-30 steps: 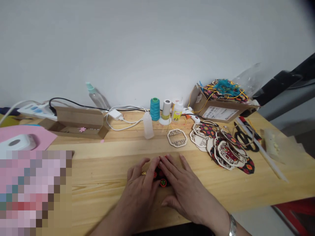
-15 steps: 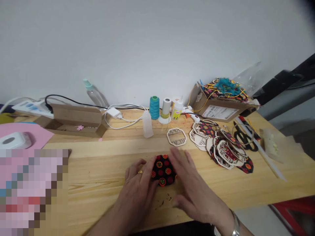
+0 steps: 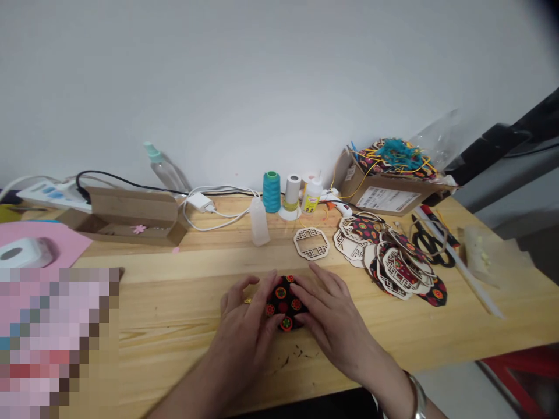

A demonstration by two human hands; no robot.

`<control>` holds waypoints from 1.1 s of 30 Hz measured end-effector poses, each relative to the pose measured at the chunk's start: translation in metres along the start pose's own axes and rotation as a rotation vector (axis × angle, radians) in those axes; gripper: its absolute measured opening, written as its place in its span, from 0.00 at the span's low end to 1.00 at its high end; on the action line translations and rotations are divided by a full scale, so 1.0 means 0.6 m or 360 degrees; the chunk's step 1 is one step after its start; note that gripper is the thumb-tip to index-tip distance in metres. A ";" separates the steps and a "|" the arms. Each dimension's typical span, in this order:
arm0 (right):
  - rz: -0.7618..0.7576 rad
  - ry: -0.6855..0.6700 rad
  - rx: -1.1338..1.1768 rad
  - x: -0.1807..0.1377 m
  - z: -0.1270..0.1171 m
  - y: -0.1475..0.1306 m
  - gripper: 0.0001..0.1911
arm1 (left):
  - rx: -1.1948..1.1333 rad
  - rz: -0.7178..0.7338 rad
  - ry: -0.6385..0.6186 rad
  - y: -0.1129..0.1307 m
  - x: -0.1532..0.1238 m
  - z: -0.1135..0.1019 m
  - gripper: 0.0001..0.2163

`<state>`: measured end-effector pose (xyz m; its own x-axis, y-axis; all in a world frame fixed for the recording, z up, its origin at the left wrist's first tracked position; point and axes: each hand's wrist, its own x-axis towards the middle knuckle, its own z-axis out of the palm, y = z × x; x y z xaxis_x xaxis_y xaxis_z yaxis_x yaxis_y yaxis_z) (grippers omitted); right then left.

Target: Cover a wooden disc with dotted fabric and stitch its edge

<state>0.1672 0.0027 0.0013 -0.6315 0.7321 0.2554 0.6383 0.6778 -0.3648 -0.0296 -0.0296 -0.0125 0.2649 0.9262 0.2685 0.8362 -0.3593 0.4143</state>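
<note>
A black fabric piece [image 3: 283,307] with round orange, red and green motifs lies at the front middle of the table. My left hand [image 3: 244,317] grips its left side, with the thumb on the lower edge. From the other side my right hand [image 3: 329,314] presses its fingers and thumb on the right edge. What lies beneath the fabric is hidden. Just beyond my hands rests a wooden lattice frame [image 3: 311,256]. To the right is a pile of similar wooden frames and fabric-covered pieces [image 3: 399,270]. Small dark scraps [image 3: 286,361] lie in front of the fabric.
Along the wall stand a teal thread spool [image 3: 271,193], a glue bottle [image 3: 311,196], a white squeeze bottle [image 3: 259,224] and a spray bottle [image 3: 161,164]. A cardboard tray [image 3: 131,227] is at left. Black scissors [image 3: 430,244] and a filled cardboard box [image 3: 384,195] are at right.
My right hand has come down and in, its fingers and thumb now against the fabric's right edge. My left hand stays on the left side.
</note>
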 end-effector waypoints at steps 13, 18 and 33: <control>0.0107 -0.0028 -0.0030 -0.002 0.000 0.000 0.19 | 0.0156 -0.0080 -0.0099 0.001 -0.001 0.004 0.31; 0.0117 -0.0039 -0.0026 0.000 0.001 0.003 0.20 | 0.0129 -0.0054 -0.0063 -0.003 0.001 0.006 0.34; -0.0358 0.0078 0.0192 -0.011 -0.001 -0.004 0.17 | -0.0054 0.0310 0.0360 -0.010 -0.002 -0.020 0.09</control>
<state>0.1704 -0.0038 0.0010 -0.7277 0.5684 0.3839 0.4254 0.8131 -0.3975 -0.0405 -0.0301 -0.0048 0.3019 0.7918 0.5309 0.7625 -0.5348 0.3640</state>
